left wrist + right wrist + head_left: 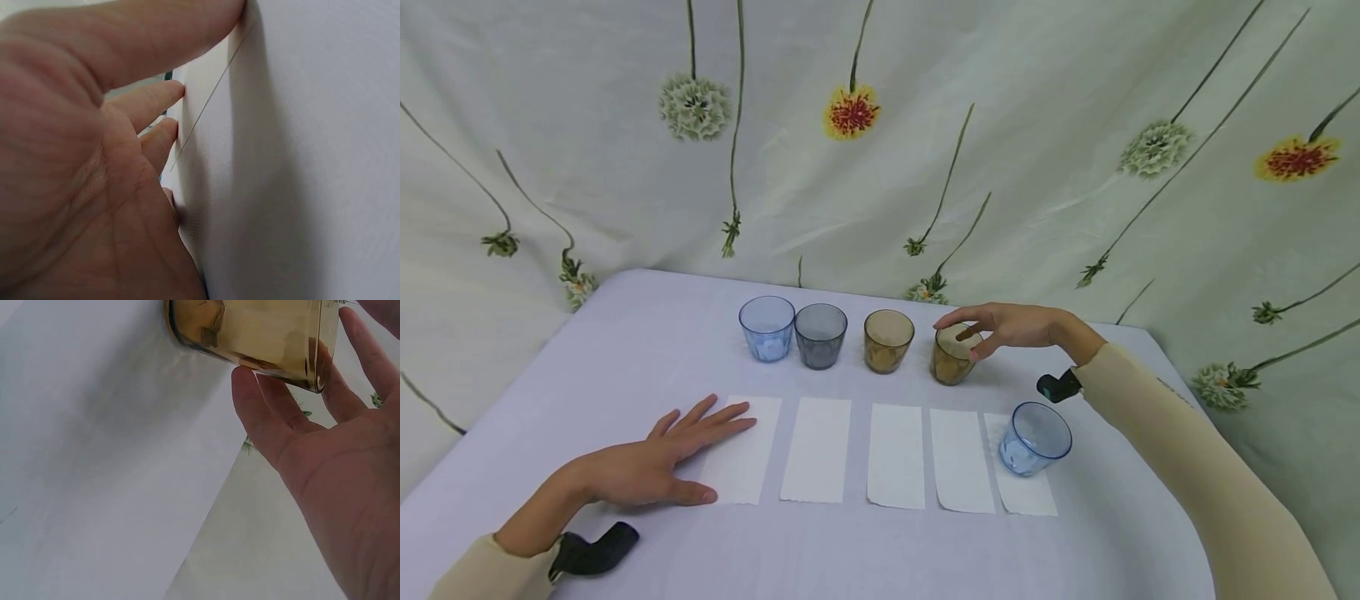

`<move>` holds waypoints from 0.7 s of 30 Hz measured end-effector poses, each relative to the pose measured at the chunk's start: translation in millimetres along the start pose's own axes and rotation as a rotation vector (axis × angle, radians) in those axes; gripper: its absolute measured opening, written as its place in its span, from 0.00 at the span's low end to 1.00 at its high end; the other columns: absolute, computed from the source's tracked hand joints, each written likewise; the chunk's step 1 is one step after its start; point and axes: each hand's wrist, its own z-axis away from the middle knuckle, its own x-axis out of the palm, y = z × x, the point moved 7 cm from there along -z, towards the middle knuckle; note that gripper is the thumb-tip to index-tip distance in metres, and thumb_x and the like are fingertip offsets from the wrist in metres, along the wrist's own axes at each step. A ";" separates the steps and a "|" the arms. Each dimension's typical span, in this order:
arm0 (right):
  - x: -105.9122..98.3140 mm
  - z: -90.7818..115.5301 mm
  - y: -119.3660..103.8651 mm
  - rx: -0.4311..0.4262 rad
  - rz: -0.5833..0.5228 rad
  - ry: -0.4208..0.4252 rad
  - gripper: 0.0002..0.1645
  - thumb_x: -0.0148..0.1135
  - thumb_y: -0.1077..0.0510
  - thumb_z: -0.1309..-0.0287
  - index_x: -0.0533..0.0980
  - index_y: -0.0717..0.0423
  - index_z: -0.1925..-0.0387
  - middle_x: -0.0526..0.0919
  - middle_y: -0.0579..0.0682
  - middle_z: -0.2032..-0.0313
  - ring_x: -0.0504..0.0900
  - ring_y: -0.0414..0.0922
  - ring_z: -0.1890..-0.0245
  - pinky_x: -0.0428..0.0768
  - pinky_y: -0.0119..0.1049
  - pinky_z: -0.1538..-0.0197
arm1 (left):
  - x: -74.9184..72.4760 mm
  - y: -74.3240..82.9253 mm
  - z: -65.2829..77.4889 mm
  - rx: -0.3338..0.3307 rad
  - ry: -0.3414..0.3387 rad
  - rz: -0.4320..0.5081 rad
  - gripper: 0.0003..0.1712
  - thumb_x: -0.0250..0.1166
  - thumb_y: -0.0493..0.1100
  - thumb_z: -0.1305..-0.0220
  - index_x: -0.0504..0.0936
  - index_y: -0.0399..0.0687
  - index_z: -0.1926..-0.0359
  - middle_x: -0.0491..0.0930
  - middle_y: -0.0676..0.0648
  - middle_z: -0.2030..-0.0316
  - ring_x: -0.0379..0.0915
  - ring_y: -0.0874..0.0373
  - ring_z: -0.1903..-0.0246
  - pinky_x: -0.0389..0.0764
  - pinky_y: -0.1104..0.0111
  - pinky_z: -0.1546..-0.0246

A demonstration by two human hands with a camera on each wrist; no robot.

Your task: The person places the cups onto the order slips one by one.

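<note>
My right hand [1011, 325] grips an amber glass tumbler [951, 360] near its rim, with the thumb on the near side and fingers around the far side. In the right wrist view, fingertips touch the wall of the same tumbler [262, 331], whose base is at the white tabletop. My left hand [651, 462] lies spread on the table with straight fingers, the fingertips over the leftmost white paper strip [745, 467]. Close up in the left wrist view, the palm and thumb of that hand [69, 175] are beside the white surface.
Left of the held tumbler stand another amber tumbler [887, 346], a grey tumbler [822, 342] and a blue tumbler [767, 333]. A second blue tumbler [1033, 446] is on the rightmost paper strip [1030, 500]. Several strips lie in a row. A flowered cloth [850, 192] hangs behind the table.
</note>
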 end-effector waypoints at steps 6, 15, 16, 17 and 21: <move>0.6 -0.7 1.8 0.009 0.004 0.007 0.44 0.69 0.60 0.40 0.61 0.42 0.25 0.51 0.46 0.22 0.52 0.57 0.23 0.61 0.59 0.27 | -0.2 0.3 -0.1 0.007 0.002 -0.002 0.47 0.69 0.54 0.39 0.56 0.61 0.22 0.43 0.45 0.20 0.16 0.34 0.24 0.16 0.31 0.36; 1.7 -2.9 4.4 0.007 0.016 0.014 0.44 0.68 0.62 0.40 0.61 0.42 0.26 0.51 0.46 0.22 0.53 0.58 0.24 0.64 0.58 0.29 | 0.2 -0.1 -0.6 0.002 -0.001 0.004 0.48 0.69 0.54 0.39 0.56 0.61 0.22 0.43 0.44 0.20 0.15 0.33 0.24 0.16 0.31 0.36; 1.9 -2.8 4.0 0.005 0.017 0.014 0.44 0.68 0.62 0.40 0.61 0.43 0.25 0.51 0.47 0.22 0.53 0.58 0.24 0.65 0.58 0.29 | 0.1 0.0 -0.6 0.004 0.000 0.004 0.48 0.69 0.53 0.39 0.56 0.60 0.22 0.43 0.44 0.20 0.15 0.33 0.24 0.16 0.31 0.36; 2.0 -2.7 3.7 0.004 0.016 0.014 0.44 0.68 0.63 0.40 0.61 0.43 0.26 0.52 0.47 0.22 0.53 0.58 0.24 0.65 0.58 0.29 | 0.1 0.1 -0.5 0.006 0.000 0.005 0.48 0.69 0.53 0.39 0.56 0.60 0.22 0.43 0.44 0.20 0.15 0.34 0.24 0.16 0.31 0.36; 1.9 -2.2 2.2 0.003 0.016 0.016 0.45 0.69 0.64 0.41 0.61 0.43 0.26 0.52 0.47 0.22 0.54 0.58 0.24 0.65 0.57 0.29 | 0.0 0.7 -0.5 0.009 0.000 0.005 0.48 0.69 0.53 0.39 0.56 0.61 0.22 0.43 0.45 0.20 0.15 0.34 0.24 0.16 0.31 0.36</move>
